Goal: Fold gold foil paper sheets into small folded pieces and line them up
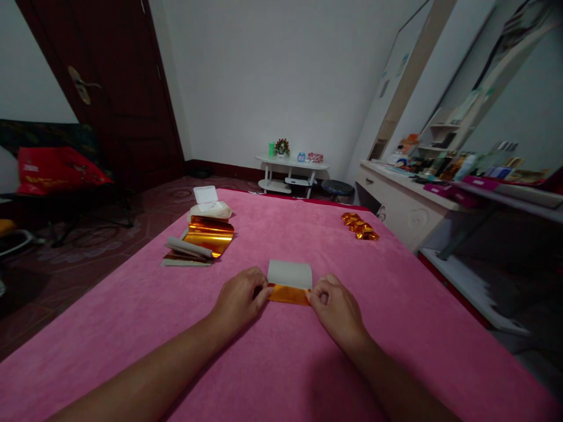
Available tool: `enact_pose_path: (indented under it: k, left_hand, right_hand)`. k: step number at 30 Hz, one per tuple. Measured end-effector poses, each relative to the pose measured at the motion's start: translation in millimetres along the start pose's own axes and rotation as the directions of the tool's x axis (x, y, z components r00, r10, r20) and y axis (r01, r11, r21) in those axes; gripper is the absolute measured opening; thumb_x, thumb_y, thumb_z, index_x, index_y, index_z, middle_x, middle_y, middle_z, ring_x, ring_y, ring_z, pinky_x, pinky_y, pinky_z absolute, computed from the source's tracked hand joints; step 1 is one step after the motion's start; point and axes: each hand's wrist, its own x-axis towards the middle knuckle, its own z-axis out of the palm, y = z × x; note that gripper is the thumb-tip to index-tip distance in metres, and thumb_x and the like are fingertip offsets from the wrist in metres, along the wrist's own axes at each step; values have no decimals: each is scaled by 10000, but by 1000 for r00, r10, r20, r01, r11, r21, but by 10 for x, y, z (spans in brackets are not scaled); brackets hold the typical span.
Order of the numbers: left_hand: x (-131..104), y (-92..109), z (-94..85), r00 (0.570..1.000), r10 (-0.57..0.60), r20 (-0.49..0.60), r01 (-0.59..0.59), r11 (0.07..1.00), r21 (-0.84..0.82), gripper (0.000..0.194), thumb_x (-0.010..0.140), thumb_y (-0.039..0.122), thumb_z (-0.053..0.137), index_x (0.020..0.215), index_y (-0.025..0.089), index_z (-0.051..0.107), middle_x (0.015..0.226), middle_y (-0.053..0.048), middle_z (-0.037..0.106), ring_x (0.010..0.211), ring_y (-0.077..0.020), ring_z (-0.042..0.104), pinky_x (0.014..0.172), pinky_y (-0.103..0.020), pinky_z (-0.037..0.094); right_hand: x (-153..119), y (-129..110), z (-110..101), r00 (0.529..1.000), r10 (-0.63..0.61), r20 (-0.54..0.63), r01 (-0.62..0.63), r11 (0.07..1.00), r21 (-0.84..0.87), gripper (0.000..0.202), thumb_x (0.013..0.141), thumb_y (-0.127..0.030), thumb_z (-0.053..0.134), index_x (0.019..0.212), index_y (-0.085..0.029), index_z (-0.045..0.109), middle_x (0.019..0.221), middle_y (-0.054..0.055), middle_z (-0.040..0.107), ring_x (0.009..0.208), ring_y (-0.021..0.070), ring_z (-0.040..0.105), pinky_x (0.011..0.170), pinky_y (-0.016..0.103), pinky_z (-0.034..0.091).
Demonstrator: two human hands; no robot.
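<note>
In front of me on a pink cloth lies a sheet of foil paper [289,273]. Its pale backing faces up, and the near edge is folded over as a shiny gold-orange strip. My left hand [241,296] pinches the strip's left end between thumb and curled fingers. At the right end, my right hand [338,308] grips the same strip in a like pinch. Farther off to the left, a stack of gold foil sheets [211,235] lies curling, with a rolled pale-backed sheet [190,247] beside it.
Several crumpled gold foil pieces [359,226] sit in a row at the far right of the pink cloth [281,357]. A white open-lidded box [206,198] stands at the far left. A dresser [396,187] borders the right side; a low white table [292,164] stands beyond.
</note>
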Motion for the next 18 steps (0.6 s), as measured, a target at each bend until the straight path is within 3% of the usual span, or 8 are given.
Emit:
enact_pose_path:
  k: [4,10,18]
  left_hand:
    - [-9,4,-9,995,96,-1,-96,995,-26,196,857,278,501,703,175,565,745,-26,604,704,-154,544,640,-249,368]
    - [12,-33,22,1000,-16,26,19,995,-97,278,879,337,472,670,172,554,613,3,577,568,-126,514,557,-230,322]
    - [11,-45,-13,997,-39,67,48,989,-138,293,854,391,503,707,171,628,686,-19,628,622,-144,540,585,-237,359]
  right_hand:
    - [-26,43,5,999,-18,-35,22,995,95,192,763,-197,545,577,-213,499,700,-4,551,595,130,523,566,241,387]
    - [-36,90,30,999,7,-45,3,973,232,199,804,-297,542,627,-207,554,622,-15,521,544,129,484,517,236,381]
    - [-53,63,-6,995,-13,100,-24,933,359,66,690,-211,643,745,-204,680,948,22,593,616,111,505,578,242,439]
